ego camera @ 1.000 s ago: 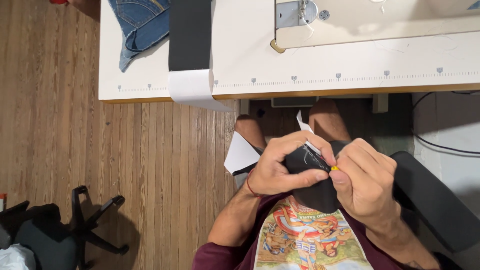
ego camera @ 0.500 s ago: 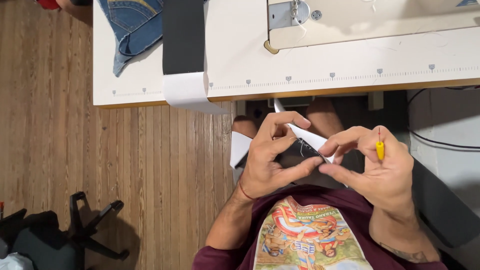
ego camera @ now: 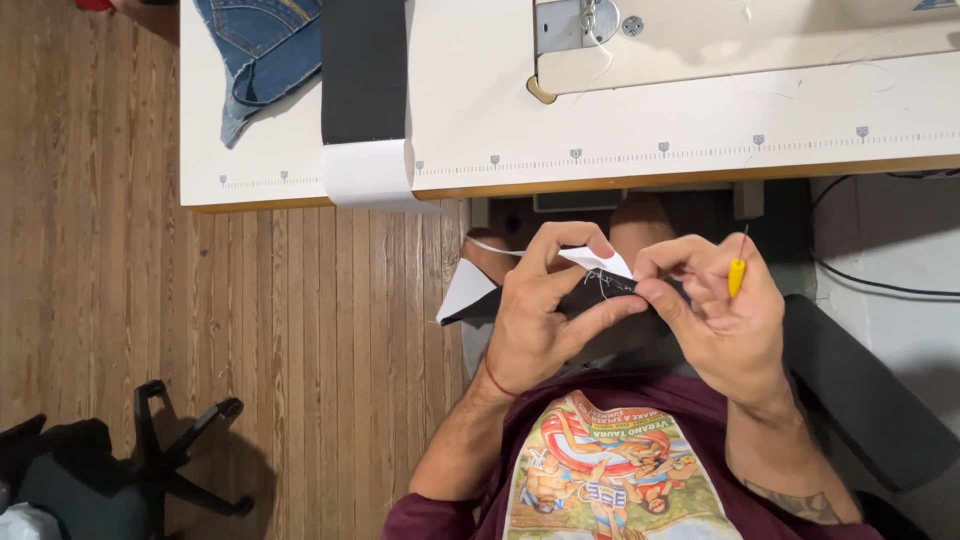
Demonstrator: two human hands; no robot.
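**Both hands pinched on a black-and-white fabric piece over the lap**

Left hand (ego camera: 540, 320) raised in front of the chest, wrist bent, palm turned toward the body. Thumb stretched out flat beneath the black-and-white fabric piece (ego camera: 585, 290), index finger curled over its top edge, clamping it between the two. Red cord around that wrist.

Right hand (ego camera: 715, 310) facing the left one, back of the hand toward the camera. Thumb and forefinger closed on the same fabric right beside the left fingertips, at a spot where loose pale threads show. Yellow-handled seam ripper (ego camera: 736, 275) tucked against the remaining curled fingers, standing nearly upright, thin metal tip pointing up toward the sewing table (ego camera: 700, 110).

Fabric held above the knees, just below the table's front edge. Long axis running roughly left to right, slightly tilted, white corner poking out past the left hand toward the wooden floor (ego camera: 300, 330).
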